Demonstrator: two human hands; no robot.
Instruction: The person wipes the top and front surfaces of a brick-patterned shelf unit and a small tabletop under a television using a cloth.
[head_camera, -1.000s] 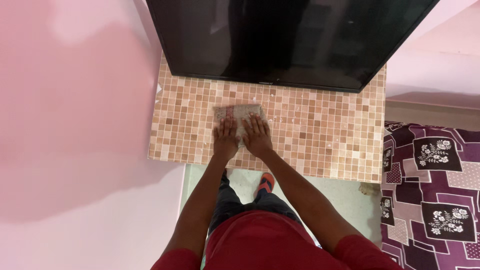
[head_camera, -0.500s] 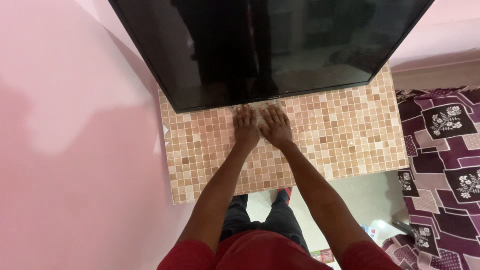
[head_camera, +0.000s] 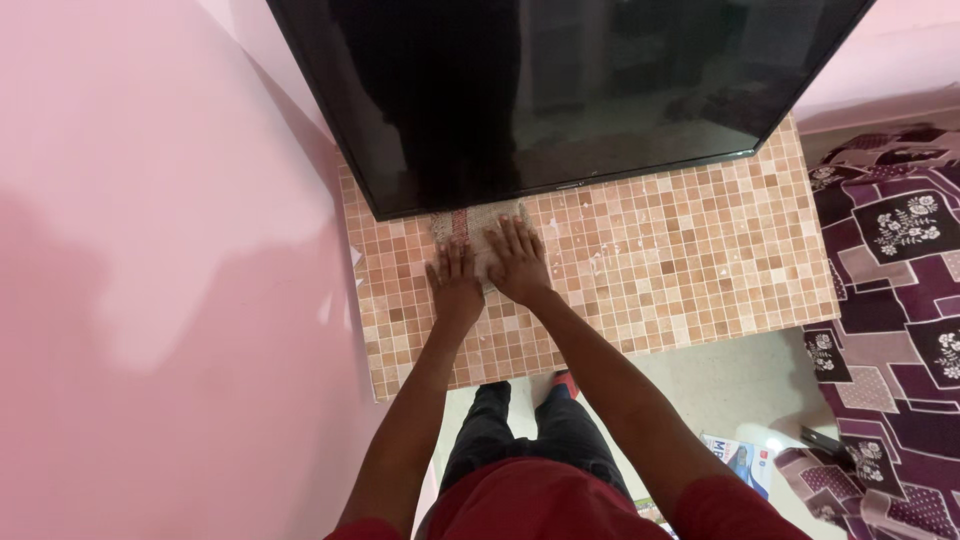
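A beige cloth with a reddish stripe lies flat on the brown mosaic-tiled table top, just below the bottom edge of a large black flat screen. My left hand and my right hand press side by side on the near part of the cloth, palms down and fingers spread. The far part of the cloth shows beyond my fingertips, close to the screen's edge.
A pink wall runs along the left. A purple patterned bedspread lies at the right. Below the table edge are pale floor, my legs and a small printed box.
Both hands slid the cloth away under the screen's edge half a second ago, then pulled it back toward me. The camera view also shifted.
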